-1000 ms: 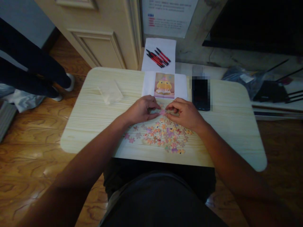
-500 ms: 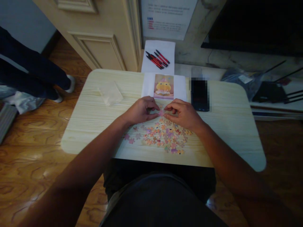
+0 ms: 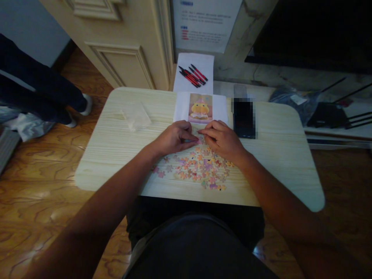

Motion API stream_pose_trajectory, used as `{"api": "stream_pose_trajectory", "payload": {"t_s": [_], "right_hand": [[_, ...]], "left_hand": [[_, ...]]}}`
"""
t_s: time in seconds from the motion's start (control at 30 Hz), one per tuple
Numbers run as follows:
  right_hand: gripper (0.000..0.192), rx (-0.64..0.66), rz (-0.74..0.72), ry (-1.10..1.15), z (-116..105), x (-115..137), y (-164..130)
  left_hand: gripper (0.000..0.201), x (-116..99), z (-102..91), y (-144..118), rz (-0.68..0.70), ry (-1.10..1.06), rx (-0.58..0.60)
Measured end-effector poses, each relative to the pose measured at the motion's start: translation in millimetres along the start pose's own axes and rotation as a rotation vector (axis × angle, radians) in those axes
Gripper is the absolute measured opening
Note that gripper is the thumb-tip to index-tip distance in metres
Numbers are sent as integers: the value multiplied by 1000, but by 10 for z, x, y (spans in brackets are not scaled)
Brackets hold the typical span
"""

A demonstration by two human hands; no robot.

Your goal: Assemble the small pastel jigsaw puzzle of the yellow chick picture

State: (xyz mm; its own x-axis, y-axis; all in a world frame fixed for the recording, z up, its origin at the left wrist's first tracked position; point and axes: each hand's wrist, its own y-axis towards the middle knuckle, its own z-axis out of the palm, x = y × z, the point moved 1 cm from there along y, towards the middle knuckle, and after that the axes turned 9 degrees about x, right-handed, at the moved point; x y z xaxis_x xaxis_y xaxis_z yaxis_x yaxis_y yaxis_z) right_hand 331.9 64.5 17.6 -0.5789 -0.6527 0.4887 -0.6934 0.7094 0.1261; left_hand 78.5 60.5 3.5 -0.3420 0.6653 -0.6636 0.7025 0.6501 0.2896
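You pinch a small pink cardboard puzzle piece (image 3: 199, 141) at frame centre. Loose pastel puzzle pieces (image 3: 197, 168) lie scattered flat just below it.

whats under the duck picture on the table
The duck picture lies on a white sheet, which shows on both sides and rests on the table. Anything beneath that sheet is covered.
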Motion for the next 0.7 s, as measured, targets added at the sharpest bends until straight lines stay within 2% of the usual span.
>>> {"api": "stream_pose_trajectory", "payload": {"t_s": [0.23, 0.37, 0.7], "right_hand": [[15, -33, 8, 41, 2, -48, 15], [14, -58, 67, 80, 21, -64, 12], [5, -43, 166, 88, 51, -38, 30]], "left_hand": [[20, 10, -14, -8, -35, 57, 13], [23, 10, -39, -11, -57, 54, 17], [19, 10, -28, 2, -69, 68, 32]]}}
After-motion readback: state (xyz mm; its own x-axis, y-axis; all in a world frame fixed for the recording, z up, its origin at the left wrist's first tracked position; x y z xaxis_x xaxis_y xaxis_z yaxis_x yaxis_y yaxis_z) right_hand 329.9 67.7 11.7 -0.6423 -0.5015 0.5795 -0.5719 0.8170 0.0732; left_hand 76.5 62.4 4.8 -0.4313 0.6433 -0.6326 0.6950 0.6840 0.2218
